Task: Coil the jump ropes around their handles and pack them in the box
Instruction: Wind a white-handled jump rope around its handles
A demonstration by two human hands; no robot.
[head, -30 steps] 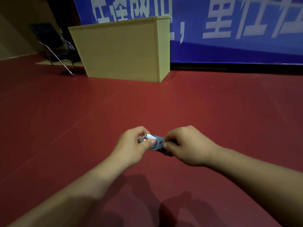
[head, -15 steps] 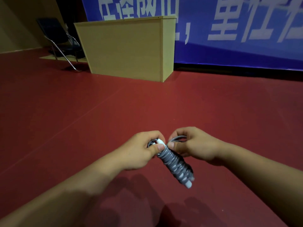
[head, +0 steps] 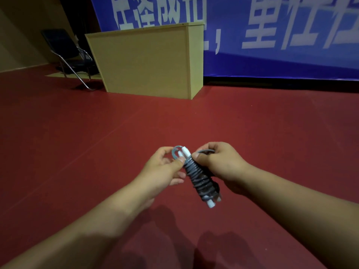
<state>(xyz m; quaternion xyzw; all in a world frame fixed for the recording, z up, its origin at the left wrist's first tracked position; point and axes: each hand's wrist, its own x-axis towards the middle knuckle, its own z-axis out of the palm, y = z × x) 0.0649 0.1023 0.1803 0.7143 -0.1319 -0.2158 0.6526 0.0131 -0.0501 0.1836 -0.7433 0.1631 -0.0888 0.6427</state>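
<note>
Fingers (head: 179,165) of both hands pinch coiled rope (head: 200,179).

Chair (head: 68,55) left of cabinet (head: 147,61) — banner (head: 272,35) behind.

Indoor sports or event hall: wide red sport-type floor (head: 97,133), a plain wooden podium-like cabinet (head: 147,61) standing on it, a large blue banner (head: 281,32) with white characters behind the cabinet, a folding chair (head: 66,53) left of it.

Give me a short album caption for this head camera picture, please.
Both hands, left hand and right hand, hold a nearly coiled grey jump rope above the red floor.
</note>
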